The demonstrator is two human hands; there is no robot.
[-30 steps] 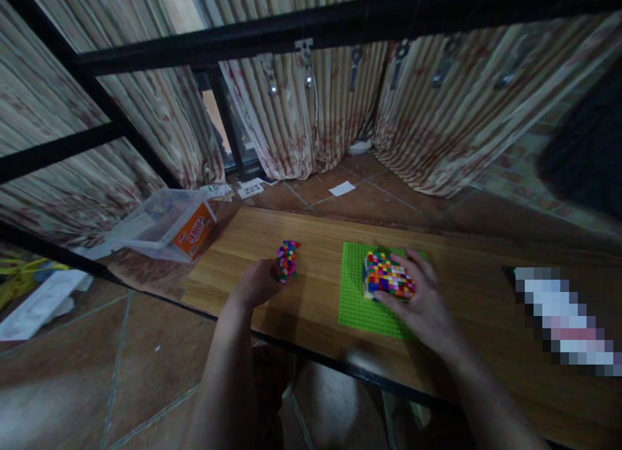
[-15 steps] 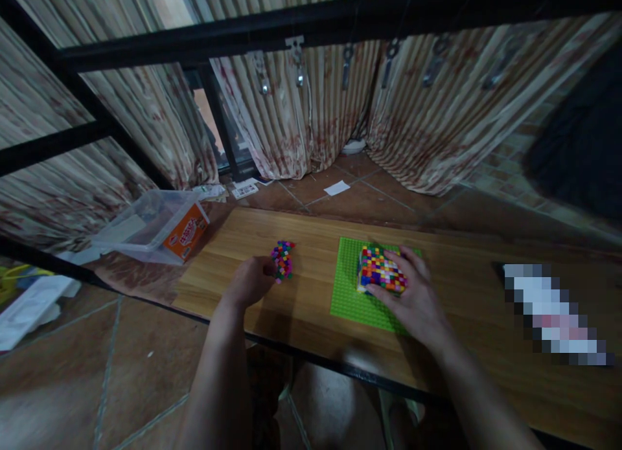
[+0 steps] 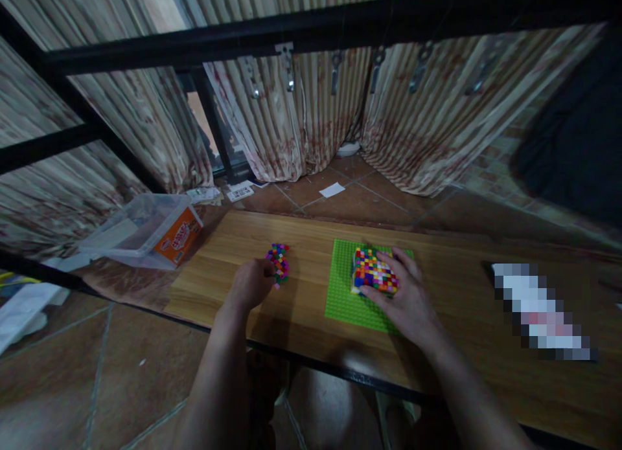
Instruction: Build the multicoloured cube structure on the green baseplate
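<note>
A green studded baseplate [image 3: 343, 301] lies on the wooden tabletop [image 3: 466, 307]. On it stands a block of many-coloured small bricks [image 3: 373, 270]. My right hand [image 3: 408, 301] wraps round the block's near and right sides, fingers curled against it. A small heap of loose coloured bricks [image 3: 278, 262] lies to the left on the wood. My left hand [image 3: 250, 283] rests beside the heap with fingers bent, fingertips touching its near edge; what they pinch is hidden.
A clear plastic box [image 3: 138, 233] with an orange label sits on the floor at the left. Black metal bars [image 3: 311, 29] cross overhead. Striped curtains [image 3: 311, 120] hang behind. A blurred-out object [image 3: 539, 320] lies at the table's right.
The view has drifted, so everything sits a little further left and lower in frame. My hands keep the same hold on the block and the heap.
</note>
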